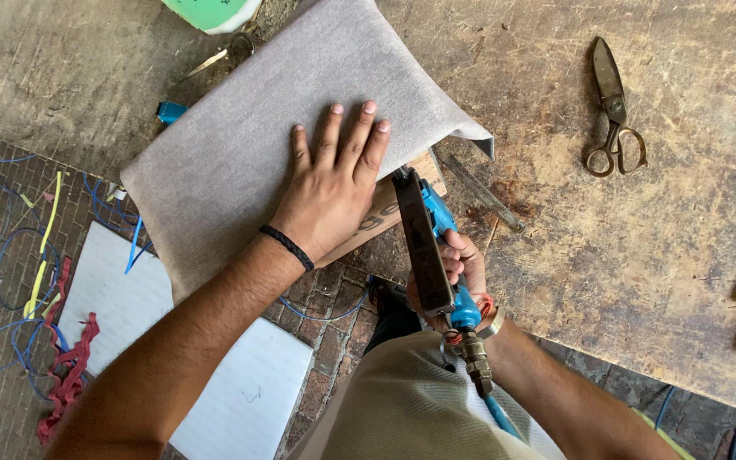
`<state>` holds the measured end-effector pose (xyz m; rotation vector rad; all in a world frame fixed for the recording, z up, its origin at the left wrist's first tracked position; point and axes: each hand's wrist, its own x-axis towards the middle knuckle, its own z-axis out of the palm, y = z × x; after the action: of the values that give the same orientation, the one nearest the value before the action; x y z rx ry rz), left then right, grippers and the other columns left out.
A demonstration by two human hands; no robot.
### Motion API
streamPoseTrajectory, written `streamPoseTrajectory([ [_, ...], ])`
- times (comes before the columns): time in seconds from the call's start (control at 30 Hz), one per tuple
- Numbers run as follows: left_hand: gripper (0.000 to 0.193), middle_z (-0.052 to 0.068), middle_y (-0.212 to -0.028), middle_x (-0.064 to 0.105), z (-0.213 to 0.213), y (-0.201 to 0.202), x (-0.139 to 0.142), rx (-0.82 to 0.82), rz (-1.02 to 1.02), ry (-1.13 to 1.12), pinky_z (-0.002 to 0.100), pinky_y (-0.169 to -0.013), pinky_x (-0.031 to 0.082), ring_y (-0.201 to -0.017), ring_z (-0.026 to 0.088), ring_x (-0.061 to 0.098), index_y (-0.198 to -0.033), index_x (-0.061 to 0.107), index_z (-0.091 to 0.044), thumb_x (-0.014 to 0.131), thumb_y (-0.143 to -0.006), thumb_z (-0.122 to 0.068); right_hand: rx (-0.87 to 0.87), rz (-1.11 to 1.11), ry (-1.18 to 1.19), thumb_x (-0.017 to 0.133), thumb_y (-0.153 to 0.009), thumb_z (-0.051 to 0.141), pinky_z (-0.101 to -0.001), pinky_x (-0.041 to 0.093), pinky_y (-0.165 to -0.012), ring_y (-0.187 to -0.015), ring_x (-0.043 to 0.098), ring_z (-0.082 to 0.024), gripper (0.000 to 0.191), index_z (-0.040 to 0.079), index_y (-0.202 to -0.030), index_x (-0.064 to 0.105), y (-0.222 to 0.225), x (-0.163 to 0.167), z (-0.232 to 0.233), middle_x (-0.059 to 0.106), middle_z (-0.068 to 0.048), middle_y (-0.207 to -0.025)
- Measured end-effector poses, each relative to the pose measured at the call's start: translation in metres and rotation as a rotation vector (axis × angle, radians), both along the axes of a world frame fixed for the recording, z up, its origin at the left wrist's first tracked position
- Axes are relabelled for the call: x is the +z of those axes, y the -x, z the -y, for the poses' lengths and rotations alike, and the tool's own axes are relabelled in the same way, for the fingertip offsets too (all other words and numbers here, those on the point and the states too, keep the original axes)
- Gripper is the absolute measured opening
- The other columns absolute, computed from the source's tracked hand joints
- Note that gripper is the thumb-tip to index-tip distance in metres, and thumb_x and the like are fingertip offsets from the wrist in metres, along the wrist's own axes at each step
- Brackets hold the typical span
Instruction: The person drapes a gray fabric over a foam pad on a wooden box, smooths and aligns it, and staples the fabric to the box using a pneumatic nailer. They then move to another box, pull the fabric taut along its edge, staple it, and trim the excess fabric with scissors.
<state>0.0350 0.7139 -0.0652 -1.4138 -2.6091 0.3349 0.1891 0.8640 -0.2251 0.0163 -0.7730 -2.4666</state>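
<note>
Left hand is flat, fingers spread slightly, palm pressing down on the grey fabric that wraps a board sitting at the near edge of the workbench, overhanging toward the brick floor. Right hand is curled tight around the grip of a blue pneumatic stapler, air hose running back past the person's leg. The stapler's long axis runs roughly near-to-far, nose touching the fabric-wrapped board's right edge just beside the left hand's fingertips, near where the fabric folds over at the corner. So the tool comes in from the right; the left hand holds from above. Scissors lie well apart toward the far right of the workbench, untouched.
</note>
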Motion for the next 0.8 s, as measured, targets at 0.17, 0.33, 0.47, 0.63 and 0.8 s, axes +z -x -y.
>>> streamPoseTrajectory([
  [0.17,0.068,0.019,-0.171,0.010,0.004,0.004,0.001,-0.013,0.036,0.039,0.084,-0.110,0.019,-0.154,0.050,0.016,-0.164,0.017,-0.005,0.048,-0.105,-0.021,0.056,-0.022,0.019,0.073,-0.092,0.031,-0.0220,0.059,-0.053,-0.052,0.065,-0.008,0.030,0.014,-0.069,0.062,0.003,0.003,0.007,0.063,0.004,-0.058],
  [0.33,0.076,0.025,-0.171,0.001,0.013,0.017,0.002,-0.008,0.135,0.190,0.073,-0.119,0.004,-0.157,0.045,0.005,-0.165,0.009,0.000,0.044,-0.102,-0.022,0.018,-0.041,0.003,0.070,-0.096,0.031,-0.0237,0.059,-0.054,-0.054,0.068,-0.010,0.030,0.013,-0.072,0.063,0.009,-0.002,0.023,0.063,0.004,-0.058],
  [0.47,0.072,0.016,-0.172,0.002,0.044,0.045,0.014,-0.053,0.487,0.004,0.056,-0.128,0.001,-0.160,0.036,0.006,-0.164,0.008,-0.015,0.036,-0.107,-0.049,0.083,-0.064,-0.028,0.070,-0.095,0.034,-0.0240,0.058,-0.054,-0.054,0.066,-0.010,0.032,0.014,-0.071,0.063,0.015,-0.009,0.025,0.063,0.004,-0.058],
  [0.63,0.069,0.018,-0.174,0.004,0.107,0.042,0.008,0.234,0.241,-0.084,0.058,-0.128,0.002,-0.161,0.039,0.007,-0.167,0.008,-0.015,0.027,-0.110,-0.048,0.099,-0.027,-0.072,0.071,-0.095,0.035,-0.0224,0.057,-0.052,-0.051,0.063,-0.009,0.035,0.015,-0.069,0.059,0.026,-0.015,0.045,0.060,0.005,-0.056],
  [0.8,0.070,0.018,-0.171,0.003,0.147,0.029,0.006,0.148,0.191,0.102,0.075,-0.117,0.009,-0.154,0.051,0.008,-0.166,0.011,-0.017,0.035,-0.108,-0.048,0.072,-0.026,-0.038,0.071,-0.093,0.032,-0.0219,0.055,-0.052,-0.052,0.062,-0.007,0.033,0.016,-0.067,0.057,0.024,-0.004,0.097,0.058,0.006,-0.056],
])
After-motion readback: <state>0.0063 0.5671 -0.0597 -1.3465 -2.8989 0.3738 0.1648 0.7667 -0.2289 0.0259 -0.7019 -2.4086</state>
